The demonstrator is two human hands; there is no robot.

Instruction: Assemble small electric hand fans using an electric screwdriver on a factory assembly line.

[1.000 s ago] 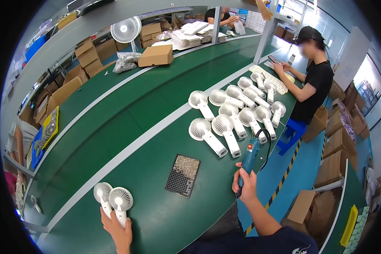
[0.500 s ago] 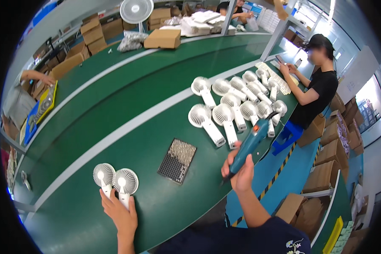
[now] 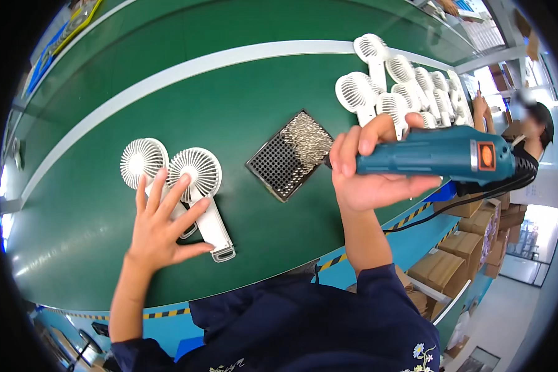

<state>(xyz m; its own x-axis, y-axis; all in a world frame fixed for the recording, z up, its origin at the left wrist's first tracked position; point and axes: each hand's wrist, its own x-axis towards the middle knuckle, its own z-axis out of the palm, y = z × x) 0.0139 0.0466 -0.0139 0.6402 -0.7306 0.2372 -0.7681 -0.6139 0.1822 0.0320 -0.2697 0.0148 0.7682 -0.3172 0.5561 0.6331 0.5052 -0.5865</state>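
Two white handheld fans lie side by side on the green table, a left fan and a right fan. My left hand is spread over them, fingers apart. It covers most of the left fan's handle, and its fingertips reach the fan heads. My right hand grips a teal electric screwdriver held roughly level, its cord trailing off the back end. The screwdriver's dark tip points left, at the edge of a black screw tray partly filled with small screws. Whether the tip touches a screw I cannot tell.
Several more white handheld fans are grouped at the far right of the table. A pale rail curves along behind. Beyond the right edge, a person in black is beside stacked cardboard boxes. The black cord hangs past the table edge.
My view has tilted down. My left hand has loosened from the fans and spread its fingers. The screwdriver has swung from slanting down to nearly level, its tip now at the screw tray.
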